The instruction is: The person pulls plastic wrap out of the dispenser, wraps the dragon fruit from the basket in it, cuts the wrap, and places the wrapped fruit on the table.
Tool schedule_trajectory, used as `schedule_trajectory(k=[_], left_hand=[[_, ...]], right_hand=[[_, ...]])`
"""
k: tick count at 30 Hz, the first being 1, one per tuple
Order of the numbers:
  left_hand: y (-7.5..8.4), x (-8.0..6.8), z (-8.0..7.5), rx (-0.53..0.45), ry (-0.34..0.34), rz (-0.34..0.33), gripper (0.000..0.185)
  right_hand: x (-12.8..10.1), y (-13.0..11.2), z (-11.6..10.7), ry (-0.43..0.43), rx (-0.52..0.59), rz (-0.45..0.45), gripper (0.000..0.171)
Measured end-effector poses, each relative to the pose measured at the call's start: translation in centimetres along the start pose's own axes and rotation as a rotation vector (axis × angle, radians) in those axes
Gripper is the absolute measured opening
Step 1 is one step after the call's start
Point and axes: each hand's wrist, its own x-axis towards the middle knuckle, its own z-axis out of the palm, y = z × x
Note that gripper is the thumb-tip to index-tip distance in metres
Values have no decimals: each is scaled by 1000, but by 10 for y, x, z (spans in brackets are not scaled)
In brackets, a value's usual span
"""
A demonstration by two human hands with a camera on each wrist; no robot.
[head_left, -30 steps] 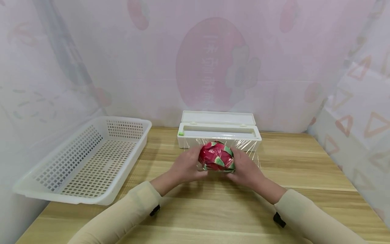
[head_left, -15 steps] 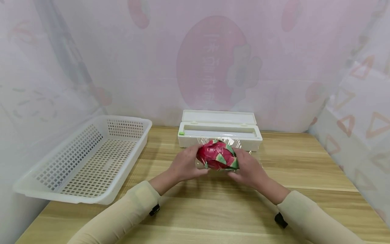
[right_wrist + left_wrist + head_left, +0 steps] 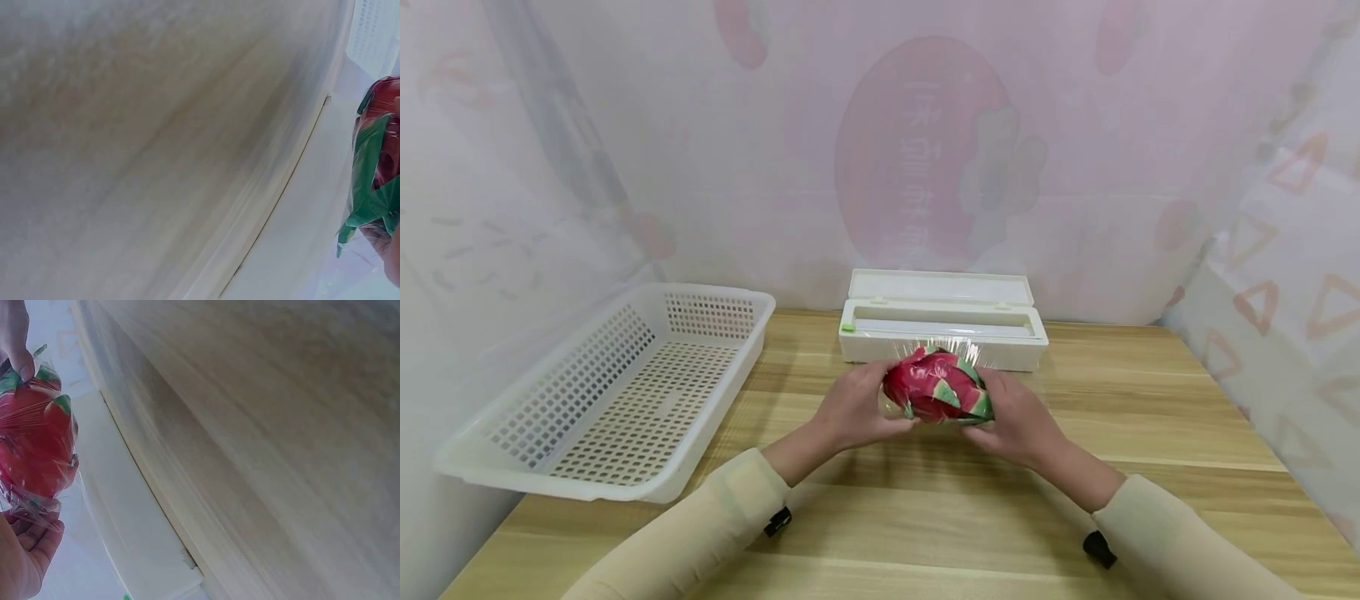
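The dragon fruit (image 3: 936, 387) wears glossy, crinkled clear plastic film over its smooth red skin. The table (image 3: 925, 517) is matt, grained wood. At its nine o'clock sits a perforated white plastic basket (image 3: 617, 392), and at twelve a smooth white plastic film dispenser (image 3: 942, 321).

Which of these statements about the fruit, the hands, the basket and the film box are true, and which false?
1. Both hands hold the dragon fruit: left hand, right hand. True.
2. The fruit lies in the basket. False: it is held in front of the film box, and nothing lies in the basket.
3. Film covers the fruit. True.
4. The film box lid is closed. False: it stands open.
5. The basket is on the person's right. False: it is on their left.
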Motion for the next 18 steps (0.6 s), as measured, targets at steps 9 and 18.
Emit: schedule_trajectory(k=[9,18], left_hand=[[4,-5,-5,-17,29,27,73],[13,-11,-10,-52,43,56,75]], right_hand=[[-2,-9,-8,-11,16,3,82],[-6,-16,-16,-22,39,-2,86]])
